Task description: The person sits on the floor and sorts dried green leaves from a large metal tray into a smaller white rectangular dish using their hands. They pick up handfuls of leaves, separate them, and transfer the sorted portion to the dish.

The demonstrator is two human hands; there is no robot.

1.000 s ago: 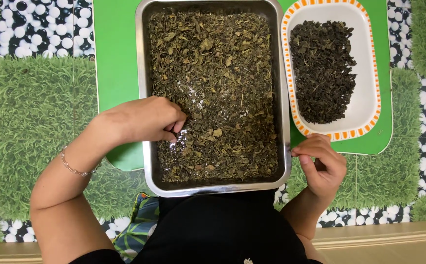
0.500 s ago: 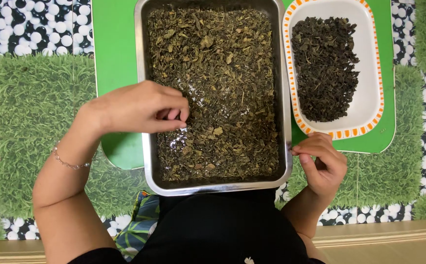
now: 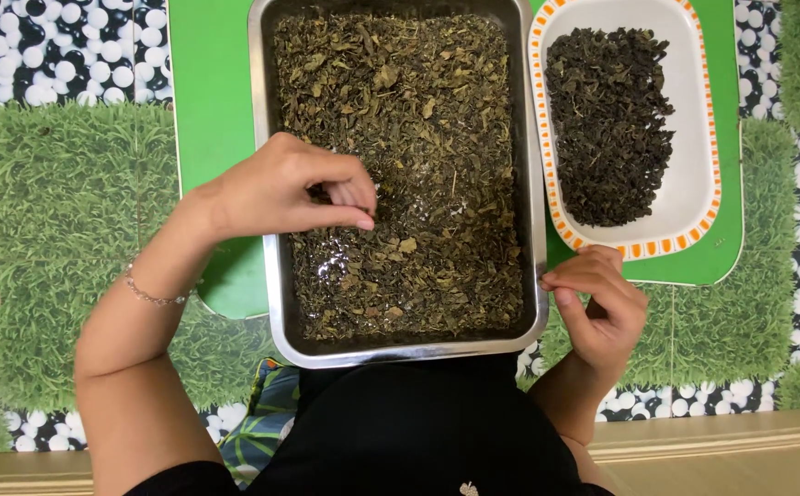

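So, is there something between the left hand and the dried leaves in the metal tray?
Nothing visible. The left hand hangs directly over the dried leaves in the metal tray, fingertips pinched just above them. The right hand rests at the tray's right rim.

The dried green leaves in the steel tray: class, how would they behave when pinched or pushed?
The dried green leaves look thin and crinkled, so probably light and brittle. Loose in the steel tray, they would likely scatter; the left hand pinches only a few.

The left hand (image 3: 276,188) pinches dried leaves (image 3: 418,110) over the steel tray (image 3: 259,138), while the right hand (image 3: 602,308) rests at its corner beside the orange-rimmed white dish (image 3: 694,138).
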